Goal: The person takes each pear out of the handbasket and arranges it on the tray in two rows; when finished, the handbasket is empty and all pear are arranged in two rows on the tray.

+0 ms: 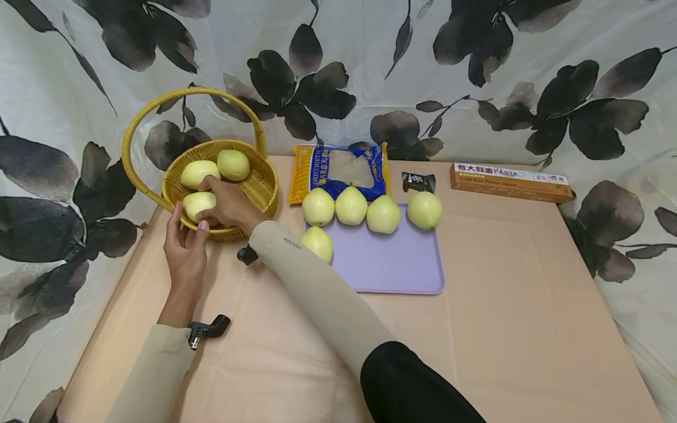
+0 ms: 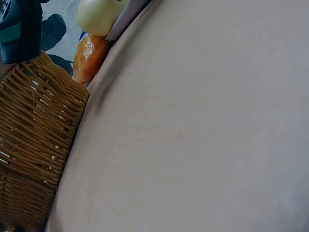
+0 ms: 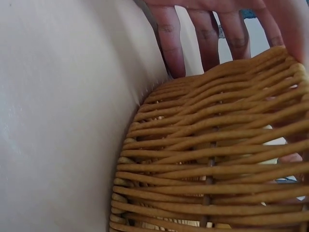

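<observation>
A yellow wicker basket [image 1: 264,191] with a tall looped handle stands at the table's left, with round yellow-green fruits [image 1: 233,165] inside. My right hand [image 1: 233,205] reaches over its rim and grips the fruit [image 1: 197,202] nearest the front left; its palm side is hidden. At the basket's front left edge, my left hand [image 1: 186,252] holds the wicker side between thumb and fingers. Close up in the right wrist view, the left fingers [image 3: 207,38] lie against the basket wall [image 3: 222,135]. The left wrist view shows mostly table and the basket's side [image 2: 38,130].
Several matching fruits [image 1: 384,214] sit on and along a purple tray [image 1: 391,264]. Behind them lie a blue-and-yellow pasta bag [image 1: 307,167] and a small black packet [image 1: 419,182]. A long pasta box [image 1: 510,183] lies back right. Flowered cloth [image 1: 328,106] hangs behind the table.
</observation>
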`<state>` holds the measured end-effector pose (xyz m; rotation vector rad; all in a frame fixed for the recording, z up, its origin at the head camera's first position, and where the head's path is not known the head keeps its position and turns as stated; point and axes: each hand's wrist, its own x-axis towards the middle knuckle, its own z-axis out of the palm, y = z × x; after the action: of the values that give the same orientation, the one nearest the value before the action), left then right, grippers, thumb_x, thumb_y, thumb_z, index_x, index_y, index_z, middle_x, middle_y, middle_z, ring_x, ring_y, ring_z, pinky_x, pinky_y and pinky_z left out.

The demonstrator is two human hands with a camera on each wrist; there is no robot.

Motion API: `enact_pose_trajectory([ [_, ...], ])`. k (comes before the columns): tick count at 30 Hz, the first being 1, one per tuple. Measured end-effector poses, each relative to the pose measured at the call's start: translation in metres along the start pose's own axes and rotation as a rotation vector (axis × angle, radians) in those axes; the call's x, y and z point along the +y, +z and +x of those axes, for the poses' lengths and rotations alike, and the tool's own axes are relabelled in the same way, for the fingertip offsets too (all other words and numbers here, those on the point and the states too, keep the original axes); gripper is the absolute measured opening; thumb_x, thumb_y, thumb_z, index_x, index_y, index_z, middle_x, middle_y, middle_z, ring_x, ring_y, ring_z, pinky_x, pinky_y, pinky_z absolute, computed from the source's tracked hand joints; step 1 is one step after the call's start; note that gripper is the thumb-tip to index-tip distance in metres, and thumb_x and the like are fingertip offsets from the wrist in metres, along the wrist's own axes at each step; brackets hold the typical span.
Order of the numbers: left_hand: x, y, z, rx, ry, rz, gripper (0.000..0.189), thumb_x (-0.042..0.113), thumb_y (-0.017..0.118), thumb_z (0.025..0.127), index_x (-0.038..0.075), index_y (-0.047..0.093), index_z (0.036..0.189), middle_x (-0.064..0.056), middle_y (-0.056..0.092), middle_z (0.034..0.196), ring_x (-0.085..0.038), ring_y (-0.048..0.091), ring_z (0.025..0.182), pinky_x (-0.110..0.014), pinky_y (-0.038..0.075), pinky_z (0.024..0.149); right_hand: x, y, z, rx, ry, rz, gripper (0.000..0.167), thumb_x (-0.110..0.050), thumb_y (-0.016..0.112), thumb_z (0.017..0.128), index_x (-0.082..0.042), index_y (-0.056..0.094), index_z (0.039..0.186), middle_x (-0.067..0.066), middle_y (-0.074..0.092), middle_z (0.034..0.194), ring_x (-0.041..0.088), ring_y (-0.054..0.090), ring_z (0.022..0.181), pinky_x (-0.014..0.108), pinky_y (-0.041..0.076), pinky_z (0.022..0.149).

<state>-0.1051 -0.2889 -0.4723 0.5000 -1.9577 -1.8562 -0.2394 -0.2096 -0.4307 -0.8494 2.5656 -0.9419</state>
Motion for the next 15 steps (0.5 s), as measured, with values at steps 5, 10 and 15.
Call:
enact_pose_trajectory([
  [5,0.0024,0.0013,-0.0026,-0.007,0.003,-0.007,0.071,0.019,0.061,0.108,0.031,0.027,0.169,0.009,0.018,0.177,-0.022,0.018,0.165,-0.027,0.034,0.129,0.0034,0.0010,-0.0021,0.081,-0.020,0.029,0.060,-0.042,0.087,0.087,-0.030,0.060,0.138,-0.014,0.067,0.140,0.003,0.061,0.125,0.013,0.046,0.100],
  [10,0.0006,0.0015,-0.0015,0.005,0.002,0.007,0.070,0.020,0.062,0.108,0.032,0.029,0.169,0.008,0.019,0.177,-0.023,0.018,0.165,-0.028,0.034,0.129,0.0055,-0.0005,-0.0032,0.185,-0.070,0.067,0.060,-0.042,0.088,0.087,-0.028,0.061,0.138,-0.013,0.067,0.140,0.002,0.061,0.123,0.013,0.045,0.096],
  [15,-0.0015,0.0006,0.0013,0.021,-0.006,0.018,0.069,0.023,0.063,0.108,0.036,0.030,0.167,0.009,0.019,0.177,-0.023,0.018,0.165,-0.031,0.033,0.130,0.0023,-0.0047,-0.0082,0.248,-0.079,0.122,0.062,-0.042,0.089,0.087,-0.030,0.061,0.141,-0.016,0.065,0.143,0.000,0.060,0.125,0.012,0.045,0.097],
])
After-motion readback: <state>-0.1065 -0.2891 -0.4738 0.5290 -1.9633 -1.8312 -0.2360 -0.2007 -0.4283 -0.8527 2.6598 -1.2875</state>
